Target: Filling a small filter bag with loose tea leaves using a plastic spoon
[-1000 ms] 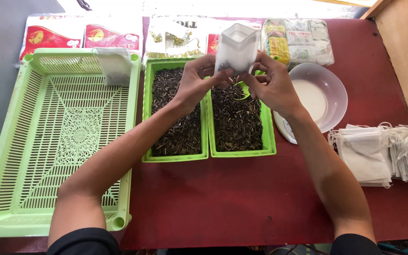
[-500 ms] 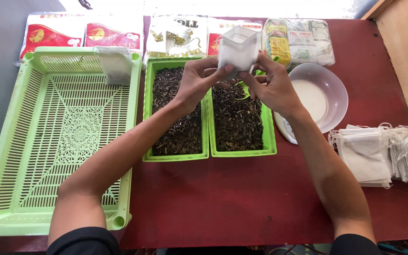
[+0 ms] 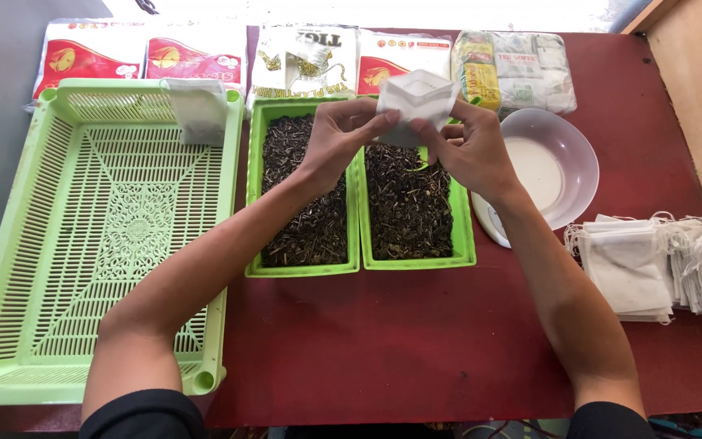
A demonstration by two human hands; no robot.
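Both my hands hold one small white filter bag (image 3: 416,97) above two green trays of dark dried leaves. My left hand (image 3: 336,138) pinches the bag's left side, over the left leaf tray (image 3: 302,187). My right hand (image 3: 465,146) pinches its right side, over the right leaf tray (image 3: 412,203). The bag's mouth is spread open and tipped toward me. A green scoop (image 3: 426,154) lies partly hidden under my right hand in the right tray.
A large light-green slotted basket (image 3: 99,236) stands at the left with one filled white bag (image 3: 197,110) at its far edge. A translucent bowl (image 3: 550,162) sits right of the trays. A pile of flat white bags (image 3: 660,264) lies at the right. Printed packets (image 3: 286,57) line the back.
The bag stood tall and upright between my fingers before. Now it is lower and flattened, its mouth pulled wider. My hands have barely shifted.
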